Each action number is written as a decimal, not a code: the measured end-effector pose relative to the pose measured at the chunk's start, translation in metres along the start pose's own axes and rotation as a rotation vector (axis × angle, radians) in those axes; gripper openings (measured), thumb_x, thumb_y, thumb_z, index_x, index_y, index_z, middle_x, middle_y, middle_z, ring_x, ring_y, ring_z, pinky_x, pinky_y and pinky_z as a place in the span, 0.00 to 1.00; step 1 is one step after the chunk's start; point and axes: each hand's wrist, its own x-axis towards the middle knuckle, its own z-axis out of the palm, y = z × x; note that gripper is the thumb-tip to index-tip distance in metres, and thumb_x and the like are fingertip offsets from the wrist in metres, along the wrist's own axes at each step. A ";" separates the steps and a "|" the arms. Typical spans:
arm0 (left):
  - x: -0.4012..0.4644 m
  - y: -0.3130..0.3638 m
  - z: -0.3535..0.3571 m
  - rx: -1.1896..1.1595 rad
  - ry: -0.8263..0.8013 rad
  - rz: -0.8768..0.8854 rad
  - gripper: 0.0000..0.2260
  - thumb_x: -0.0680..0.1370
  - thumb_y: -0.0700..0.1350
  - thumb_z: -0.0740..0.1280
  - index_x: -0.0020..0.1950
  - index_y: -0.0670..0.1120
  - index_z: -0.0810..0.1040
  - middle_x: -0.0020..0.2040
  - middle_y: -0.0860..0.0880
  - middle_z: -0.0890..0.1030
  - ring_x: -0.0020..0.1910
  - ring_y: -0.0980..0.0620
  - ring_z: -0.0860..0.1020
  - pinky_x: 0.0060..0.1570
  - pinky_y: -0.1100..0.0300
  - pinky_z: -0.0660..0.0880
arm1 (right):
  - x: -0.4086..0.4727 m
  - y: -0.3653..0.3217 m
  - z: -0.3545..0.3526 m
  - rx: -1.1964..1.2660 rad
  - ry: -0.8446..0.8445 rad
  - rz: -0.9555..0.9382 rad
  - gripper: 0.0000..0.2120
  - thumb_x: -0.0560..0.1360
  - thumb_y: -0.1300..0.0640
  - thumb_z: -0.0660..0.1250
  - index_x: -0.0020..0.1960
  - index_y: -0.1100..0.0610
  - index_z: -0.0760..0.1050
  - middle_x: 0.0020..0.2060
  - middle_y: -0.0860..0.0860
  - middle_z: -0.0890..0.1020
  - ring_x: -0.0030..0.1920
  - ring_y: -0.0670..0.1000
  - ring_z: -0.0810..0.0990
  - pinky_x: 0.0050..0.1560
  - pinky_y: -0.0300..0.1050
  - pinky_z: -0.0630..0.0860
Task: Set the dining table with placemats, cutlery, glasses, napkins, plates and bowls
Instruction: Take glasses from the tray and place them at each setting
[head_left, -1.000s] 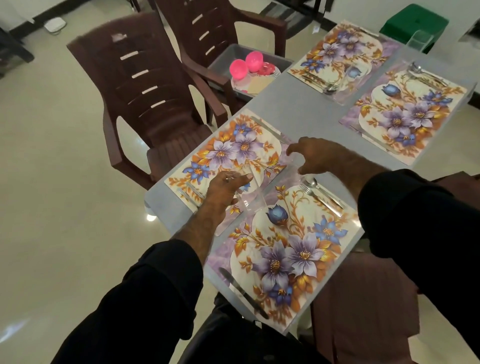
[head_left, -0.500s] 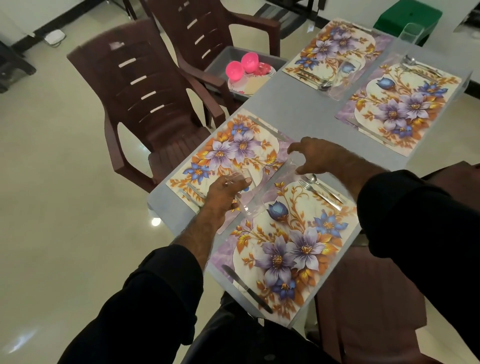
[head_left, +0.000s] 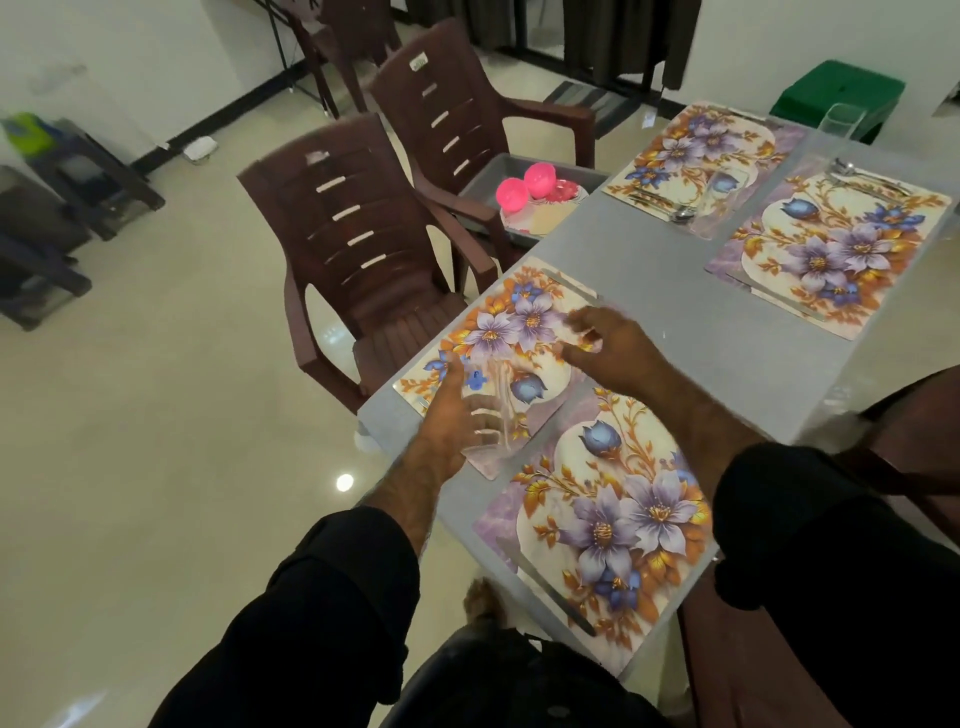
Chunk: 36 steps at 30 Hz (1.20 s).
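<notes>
My left hand grips a clear glass low over the near-left floral placemat; its fingers show through the glass wall. My right hand hovers over the same mat, blurred, with fingers and thumb curled as if round a second clear glass that is hard to make out. The nearest placemat carries a knife on its near edge. Two more set placemats, one and another, lie at the far end with cutlery.
The grey table runs away to the right. A glass stands at its far edge, another on the far-left mat. A grey tub with pink bowls sits on a brown chair; a second chair stands alongside.
My right hand has swung left from above the fork and spoon to over the near-left mat. My left hand, still on its glass, has drawn toward the table's near-left edge. My head has tilted up.
</notes>
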 end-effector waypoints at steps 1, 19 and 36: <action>-0.004 0.002 -0.008 0.010 -0.016 0.000 0.43 0.71 0.81 0.55 0.68 0.49 0.81 0.62 0.40 0.85 0.60 0.36 0.84 0.63 0.39 0.81 | -0.004 -0.009 0.007 0.082 -0.034 0.011 0.19 0.78 0.43 0.74 0.65 0.49 0.80 0.60 0.49 0.82 0.58 0.53 0.82 0.58 0.51 0.80; 0.023 0.055 -0.217 0.155 -0.210 0.088 0.44 0.76 0.79 0.44 0.77 0.50 0.69 0.57 0.39 0.87 0.58 0.37 0.85 0.64 0.37 0.79 | -0.002 -0.162 0.133 0.556 -0.180 0.093 0.06 0.79 0.57 0.74 0.52 0.60 0.82 0.49 0.52 0.84 0.52 0.53 0.83 0.59 0.55 0.83; 0.107 0.112 -0.146 0.465 -0.369 0.073 0.33 0.82 0.73 0.51 0.59 0.48 0.81 0.51 0.43 0.86 0.49 0.45 0.84 0.47 0.53 0.80 | 0.016 -0.065 0.151 0.098 0.441 0.536 0.10 0.71 0.54 0.81 0.36 0.57 0.83 0.37 0.51 0.84 0.39 0.48 0.81 0.41 0.43 0.73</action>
